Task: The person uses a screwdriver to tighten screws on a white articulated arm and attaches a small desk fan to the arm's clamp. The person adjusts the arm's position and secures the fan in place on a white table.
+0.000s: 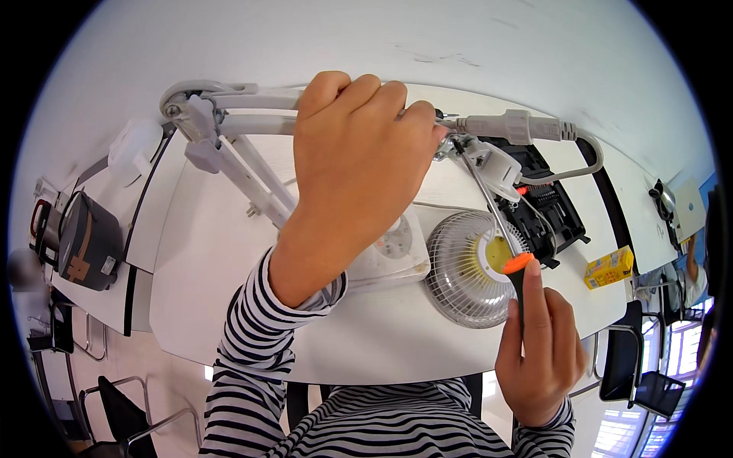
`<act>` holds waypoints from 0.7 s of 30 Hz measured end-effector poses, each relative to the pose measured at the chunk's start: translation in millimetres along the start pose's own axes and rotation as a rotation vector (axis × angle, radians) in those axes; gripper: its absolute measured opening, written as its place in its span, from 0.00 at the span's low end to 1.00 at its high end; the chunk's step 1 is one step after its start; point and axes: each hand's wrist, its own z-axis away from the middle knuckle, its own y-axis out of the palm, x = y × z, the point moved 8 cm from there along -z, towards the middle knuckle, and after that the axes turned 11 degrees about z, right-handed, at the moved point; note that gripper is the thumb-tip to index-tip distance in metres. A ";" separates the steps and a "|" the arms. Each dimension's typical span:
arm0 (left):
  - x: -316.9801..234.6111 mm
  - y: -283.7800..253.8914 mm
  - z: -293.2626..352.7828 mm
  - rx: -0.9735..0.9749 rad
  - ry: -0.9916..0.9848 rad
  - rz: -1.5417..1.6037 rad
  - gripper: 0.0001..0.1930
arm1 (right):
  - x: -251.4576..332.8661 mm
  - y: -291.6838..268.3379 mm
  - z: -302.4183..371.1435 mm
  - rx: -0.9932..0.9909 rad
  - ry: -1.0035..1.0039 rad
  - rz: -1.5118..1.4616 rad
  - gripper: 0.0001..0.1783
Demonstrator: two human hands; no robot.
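My left hand is wrapped round the upper bars of a grey jointed lamp arm, close to its end joint. My right hand grips a screwdriver by its black and orange handle, index finger laid along it. The long metal shaft slants up to the metal joint beside my left fingers. Whether its tip sits in a screw I cannot tell. Below the joint hangs a round wire-cage lamp head with a yellowish centre. A grey cable connector juts right from the joint.
An open black tool case with several bits lies behind the lamp head. Right of it stands a yellow carton. A pale block with a round pattern sits left of the cage. A dark grey appliance stands on the left table.
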 end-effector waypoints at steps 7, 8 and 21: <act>-0.5 -0.3 0.5 -0.007 0.001 0.004 0.07 | -38.1 30.7 1.3 0.261 0.401 -1.031 0.20; -0.2 -0.2 -0.1 0.005 -0.009 0.002 0.07 | -41.7 41.5 6.2 0.379 0.553 -1.235 0.21; 2.8 -20.2 0.3 0.096 -0.030 0.129 0.05 | -33.2 42.8 25.9 0.402 0.447 -1.274 0.23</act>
